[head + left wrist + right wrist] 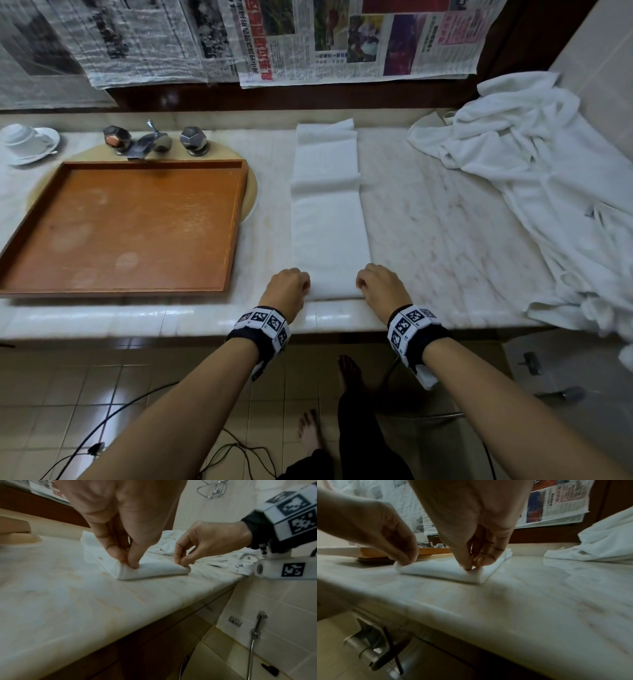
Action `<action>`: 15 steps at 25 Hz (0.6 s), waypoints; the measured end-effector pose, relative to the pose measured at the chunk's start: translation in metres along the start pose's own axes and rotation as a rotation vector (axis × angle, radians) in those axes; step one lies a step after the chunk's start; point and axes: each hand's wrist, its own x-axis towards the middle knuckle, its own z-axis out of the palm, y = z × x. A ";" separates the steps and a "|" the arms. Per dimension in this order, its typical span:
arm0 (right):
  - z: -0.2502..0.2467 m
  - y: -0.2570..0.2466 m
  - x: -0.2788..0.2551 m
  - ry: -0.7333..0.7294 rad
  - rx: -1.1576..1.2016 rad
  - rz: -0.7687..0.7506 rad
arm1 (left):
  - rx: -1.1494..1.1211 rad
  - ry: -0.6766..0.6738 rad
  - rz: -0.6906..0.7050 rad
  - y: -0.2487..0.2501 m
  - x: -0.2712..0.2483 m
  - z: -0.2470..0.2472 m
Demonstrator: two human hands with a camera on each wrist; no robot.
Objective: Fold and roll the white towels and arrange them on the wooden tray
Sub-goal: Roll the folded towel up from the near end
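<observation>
Two hands work the near end of the towel (pixel 329 219), which lies folded in a long strip on the table (pixel 445 212), just right of the tray (pixel 236 219). Left hand (pixel 288 287) and right hand (pixel 380 286) each pinch a near corner, fingers curled; the grip is closed on cloth at both sides. The step in hand appears to be starting the roll. Judgement: keep both corners level, tuck the first turn tight, and advance evenly to avoid a skewed roll.
</observation>
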 end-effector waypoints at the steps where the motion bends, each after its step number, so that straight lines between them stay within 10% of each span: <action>1: 0.004 -0.001 -0.003 0.008 0.001 -0.033 | 0.023 -0.003 0.010 0.001 -0.001 0.002; 8: 0.007 0.003 -0.009 0.071 -0.060 -0.113 | 0.127 -0.043 0.083 -0.002 -0.004 0.005; 15: -0.019 0.007 -0.004 -0.174 -0.168 -0.100 | 0.148 -0.130 0.151 -0.009 -0.006 -0.002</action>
